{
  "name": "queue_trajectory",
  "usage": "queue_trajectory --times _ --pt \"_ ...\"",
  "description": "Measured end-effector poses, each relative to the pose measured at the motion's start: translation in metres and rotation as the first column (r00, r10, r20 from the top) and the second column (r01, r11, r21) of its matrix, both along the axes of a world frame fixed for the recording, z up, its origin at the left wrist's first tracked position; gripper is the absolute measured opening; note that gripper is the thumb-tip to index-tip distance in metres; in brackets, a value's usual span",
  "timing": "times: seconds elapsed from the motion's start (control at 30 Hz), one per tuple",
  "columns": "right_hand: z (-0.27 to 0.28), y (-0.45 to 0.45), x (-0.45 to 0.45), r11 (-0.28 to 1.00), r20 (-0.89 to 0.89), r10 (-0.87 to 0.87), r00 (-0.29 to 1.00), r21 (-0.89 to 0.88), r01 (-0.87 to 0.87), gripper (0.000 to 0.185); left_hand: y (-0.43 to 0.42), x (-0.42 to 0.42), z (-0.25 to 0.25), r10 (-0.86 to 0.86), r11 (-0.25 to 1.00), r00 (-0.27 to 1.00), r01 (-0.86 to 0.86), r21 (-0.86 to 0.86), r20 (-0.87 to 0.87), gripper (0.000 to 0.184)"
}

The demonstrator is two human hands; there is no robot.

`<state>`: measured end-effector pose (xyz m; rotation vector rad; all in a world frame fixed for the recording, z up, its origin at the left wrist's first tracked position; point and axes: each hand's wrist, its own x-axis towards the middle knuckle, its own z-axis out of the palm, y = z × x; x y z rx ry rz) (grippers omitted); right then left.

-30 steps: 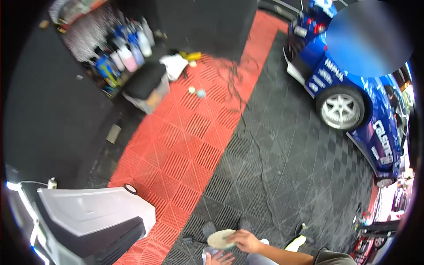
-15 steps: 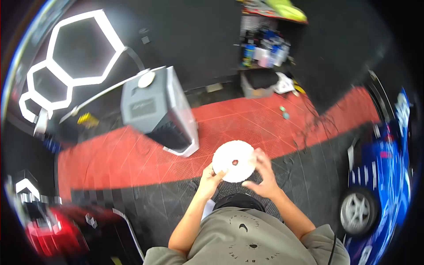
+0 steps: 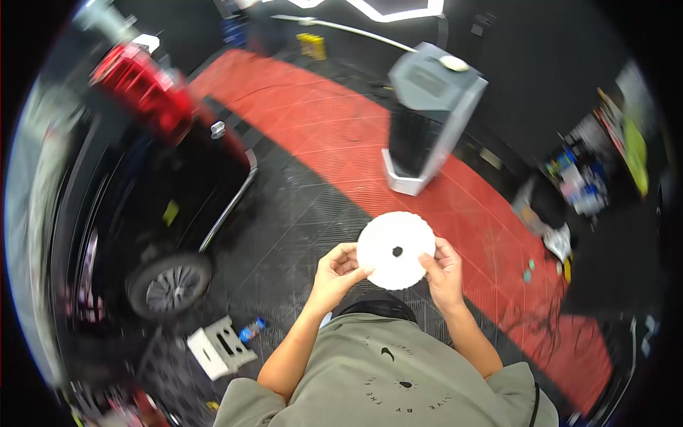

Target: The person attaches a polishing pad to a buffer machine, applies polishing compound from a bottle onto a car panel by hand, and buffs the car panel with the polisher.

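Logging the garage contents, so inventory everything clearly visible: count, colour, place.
round pad: 1, white, between grips
vehicle: 1, black, left
step stool: 1, white, lower left
small item: 1, blue, beside stool
floor unit: 1, grey and black, upper centre
bottles: several, mixed, right
light strips: several, white, top edge
floor tiles: many, red and black, throughout
shirt: 1, grey-green, bottom
left grip: 1, bare, pad's left edge
right grip: 1, bare, pad's right edge

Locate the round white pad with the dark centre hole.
Head view, slightly right of centre: the pad is held between the bare left hand and bare right hand, beyond the grey-green printed shirt.
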<state>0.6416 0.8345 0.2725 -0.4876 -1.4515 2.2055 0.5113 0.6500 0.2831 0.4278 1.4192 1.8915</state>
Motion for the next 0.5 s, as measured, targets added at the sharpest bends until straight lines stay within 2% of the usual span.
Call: queue_trajectory --times 0.03,0.1,0.13,0.17,0.23,0.27,0.3,0.37,0.4,0.43,0.5 --pt "0.009 -0.016 -0.015 0.996 -0.012 0.084 0.996 0.002 -0.084 0.037 -0.021 0.002 0.006 0.084 0.996 0.996 -0.084 0.002 -0.012 0.047" --pt "0.033 -0.052 -0.043 0.969 -0.105 0.199 0.974 0.171 -0.179 0.048 -0.062 0.007 0.026 0.252 0.966 0.958 -0.256 -0.015 -0.137 0.045" --pt "0.036 -0.069 -0.052 0.933 -0.07 0.336 0.939 0.162 -0.321 0.063 -0.086 0.009 0.034 0.319 0.945 0.932 -0.327 -0.018 -0.17 0.04" --pt "0.036 -0.093 -0.067 0.902 -0.069 0.412 0.908 0.169 -0.396 0.063 -0.112 0.008 0.035 0.396 0.915 0.903 -0.403 -0.011 -0.17 0.04" --pt "0.033 -0.146 -0.096 0.808 -0.071 0.448 0.891 0.46 -0.369 0.067 -0.167 0.01 0.032 0.52 0.84 0.826 -0.541 -0.045 -0.219 0.039" --pt "0.031 -0.168 -0.111 0.694 -0.016 0.535 0.845 0.578 -0.429 0.059 -0.196 0.011 0.025 0.6 0.79 0.771 -0.614 0.001 -0.212 0.035" --pt "0.031 -0.193 -0.125 0.66 -0.004 0.593 0.805 0.576 -0.483 0.059 -0.226 0.012 0.02 0.653 0.745 0.73 -0.667 -0.004 -0.201 0.035" --pt "0.039 -0.247 -0.148 0.411 0.214 0.688 0.693 0.672 -0.616 0.042 -0.285 0.017 0.013 0.781 0.616 0.61 -0.788 0.002 -0.135 0.029" --pt "0.049 -0.281 -0.158 0.336 0.28 0.714 0.642 0.667 -0.665 0.036 -0.315 0.02 0.005 0.83 0.544 0.54 -0.839 -0.015 -0.141 0.025" --pt "0.044 -0.314 -0.169 0.288 0.278 0.76 0.588 0.667 -0.687 0.036 -0.347 0.022 0.0 0.867 0.481 0.478 -0.877 -0.015 -0.143 0.025" --pt "0.029 -0.375 -0.189 0.172 0.096 0.88 0.464 0.847 -0.503 0.039 -0.407 0.03 -0.009 0.869 0.458 0.477 -0.876 -0.15 -0.134 0.021"
